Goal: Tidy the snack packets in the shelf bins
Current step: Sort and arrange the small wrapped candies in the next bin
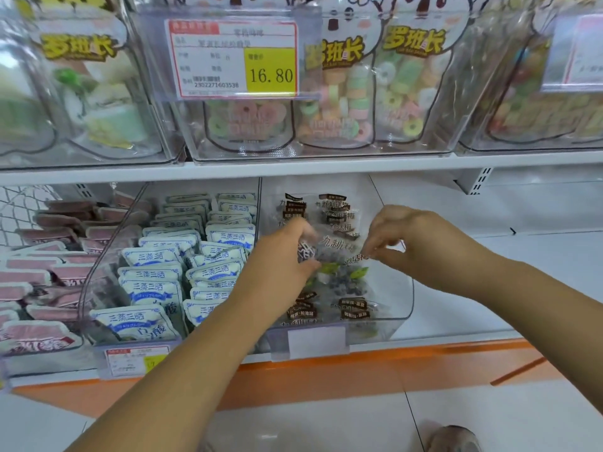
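A clear plastic bin [396, 316] on the lower shelf holds several see-through snack packets [337, 244] with brown labels and dark fruit inside. My left hand [284, 252] grips the left side of a packet in the middle of the bin. Pinching the same bunch of packets at its right edge is my right hand [399, 238]. Both hands reach in over the bin's low front wall. More packets [354, 309] lie below the hands near the front.
Left of it stands a bin of white and blue packets [156, 288], then pink packets [39, 278] at the far left. The upper shelf [293, 168] carries clear bins of candy bags and a 16.80 price tag [233, 58]. An orange base strip [359, 370] runs below.
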The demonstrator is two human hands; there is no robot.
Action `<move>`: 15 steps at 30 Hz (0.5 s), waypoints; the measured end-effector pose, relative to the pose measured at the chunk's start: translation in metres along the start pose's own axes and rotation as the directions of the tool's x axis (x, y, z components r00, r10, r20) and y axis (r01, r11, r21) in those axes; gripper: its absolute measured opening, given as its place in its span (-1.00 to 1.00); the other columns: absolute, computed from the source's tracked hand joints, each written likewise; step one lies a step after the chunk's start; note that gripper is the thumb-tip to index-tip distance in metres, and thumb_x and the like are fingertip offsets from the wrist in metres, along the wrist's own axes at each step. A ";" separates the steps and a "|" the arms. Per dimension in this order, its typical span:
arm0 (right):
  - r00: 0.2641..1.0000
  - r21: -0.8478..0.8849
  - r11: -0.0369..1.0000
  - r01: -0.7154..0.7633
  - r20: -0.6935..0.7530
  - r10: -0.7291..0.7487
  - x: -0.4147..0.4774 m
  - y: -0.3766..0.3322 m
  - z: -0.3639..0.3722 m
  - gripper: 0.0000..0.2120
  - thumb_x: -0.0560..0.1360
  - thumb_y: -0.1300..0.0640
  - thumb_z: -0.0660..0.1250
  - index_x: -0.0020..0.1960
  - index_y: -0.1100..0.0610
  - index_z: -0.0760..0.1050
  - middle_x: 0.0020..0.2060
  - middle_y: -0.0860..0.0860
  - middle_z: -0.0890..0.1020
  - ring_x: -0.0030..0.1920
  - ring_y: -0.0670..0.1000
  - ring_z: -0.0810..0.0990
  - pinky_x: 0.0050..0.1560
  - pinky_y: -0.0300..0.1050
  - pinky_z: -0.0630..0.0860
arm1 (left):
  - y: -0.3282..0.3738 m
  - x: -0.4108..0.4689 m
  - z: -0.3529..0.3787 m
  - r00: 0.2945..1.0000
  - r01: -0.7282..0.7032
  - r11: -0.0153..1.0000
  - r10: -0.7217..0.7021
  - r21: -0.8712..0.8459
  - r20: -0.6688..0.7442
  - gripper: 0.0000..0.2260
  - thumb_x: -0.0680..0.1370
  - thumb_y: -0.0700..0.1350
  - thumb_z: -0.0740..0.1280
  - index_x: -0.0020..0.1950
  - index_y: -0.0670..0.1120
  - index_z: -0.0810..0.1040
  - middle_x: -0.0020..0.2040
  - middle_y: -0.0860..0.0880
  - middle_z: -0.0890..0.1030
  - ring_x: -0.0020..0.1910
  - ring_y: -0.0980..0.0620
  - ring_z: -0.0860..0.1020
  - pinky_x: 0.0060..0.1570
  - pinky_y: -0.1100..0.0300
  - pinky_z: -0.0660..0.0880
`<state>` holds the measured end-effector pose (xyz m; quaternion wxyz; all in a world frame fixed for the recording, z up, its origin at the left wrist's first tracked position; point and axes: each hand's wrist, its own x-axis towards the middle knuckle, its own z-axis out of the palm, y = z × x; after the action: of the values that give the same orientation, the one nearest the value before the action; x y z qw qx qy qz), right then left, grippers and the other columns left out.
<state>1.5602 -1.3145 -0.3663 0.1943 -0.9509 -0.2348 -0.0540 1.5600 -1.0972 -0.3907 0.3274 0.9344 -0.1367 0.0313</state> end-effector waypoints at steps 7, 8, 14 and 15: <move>0.979 -0.219 0.974 -0.060 0.176 0.100 0.018 -0.019 -0.014 -0.84 0.52 0.03 0.33 0.02 -0.16 0.64 -0.22 -0.24 0.54 -0.22 -0.20 0.42 -0.10 -0.33 0.31 | -0.003 0.000 0.002 0.998 -0.038 0.997 0.042 0.072 -0.048 -0.79 0.53 -0.10 0.39 0.08 0.07 0.41 -0.14 0.15 0.46 -0.22 0.15 0.39 -0.30 0.38 0.27; 0.978 -0.230 0.970 -0.083 0.169 0.124 0.017 -0.020 -0.016 -0.84 0.52 0.01 0.32 0.04 -0.16 0.63 -0.25 -0.24 0.52 -0.22 -0.19 0.42 -0.13 -0.33 0.30 | -0.004 0.000 0.001 0.997 -0.051 0.994 0.057 0.093 -0.055 -0.78 0.53 -0.07 0.38 0.10 0.07 0.40 -0.08 0.12 0.51 -0.22 0.15 0.42 -0.27 0.32 0.32; 0.827 -0.281 0.960 0.001 0.540 0.157 0.021 -0.025 0.009 -0.73 0.55 0.11 0.28 0.22 -0.05 0.56 0.13 -0.12 0.61 0.10 -0.12 0.53 0.01 -0.33 0.37 | -0.014 0.003 -0.022 1.000 -0.020 1.000 0.020 -0.022 -0.004 -0.70 0.46 0.07 0.43 0.05 0.22 0.36 -0.02 0.26 0.44 -0.14 0.23 0.45 -0.14 0.30 0.36; 0.789 -0.336 0.941 0.040 0.588 0.176 0.024 -0.025 0.015 -0.67 0.55 0.10 0.28 0.30 -0.05 0.49 0.21 -0.09 0.56 0.19 -0.07 0.50 0.04 -0.28 0.34 | -0.016 0.002 -0.024 1.000 -0.008 0.998 0.008 -0.054 0.000 -0.69 0.44 0.08 0.45 0.05 0.25 0.36 0.00 0.25 0.42 -0.05 0.23 0.43 -0.06 0.28 0.35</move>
<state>1.5696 -1.2786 -0.3666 -0.0522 -0.9438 -0.2373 0.2241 1.5675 -1.0708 -0.3810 0.3525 0.9247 -0.1410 0.0289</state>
